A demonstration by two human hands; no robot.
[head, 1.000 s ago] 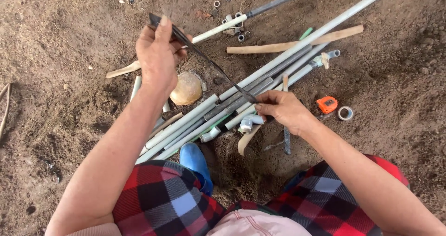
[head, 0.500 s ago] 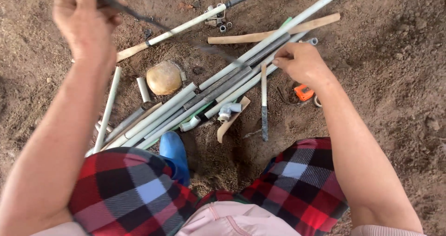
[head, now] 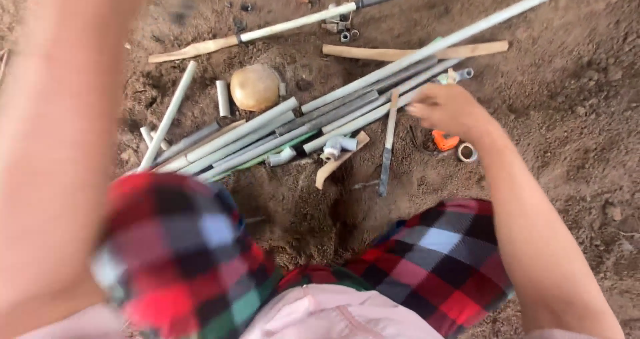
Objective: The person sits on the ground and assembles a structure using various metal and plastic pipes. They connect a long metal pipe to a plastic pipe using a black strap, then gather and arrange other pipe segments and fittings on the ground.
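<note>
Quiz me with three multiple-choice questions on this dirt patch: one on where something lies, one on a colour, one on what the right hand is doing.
1. Where is the round tan ball?
A. above the bundle of grey plastic pipes
B. beside the roll of tape
C. in the right hand

2. What colour is the small tool near the right hand?
A. blue
B. orange
C. white

3. The right hand is:
A. flat on bare dirt
B. gripping the ball
C. over the pipe ends

A: the ball sits on dirt beyond the pipes.
B: it is bright orange.
C: it is blurred above the pipes.
</note>
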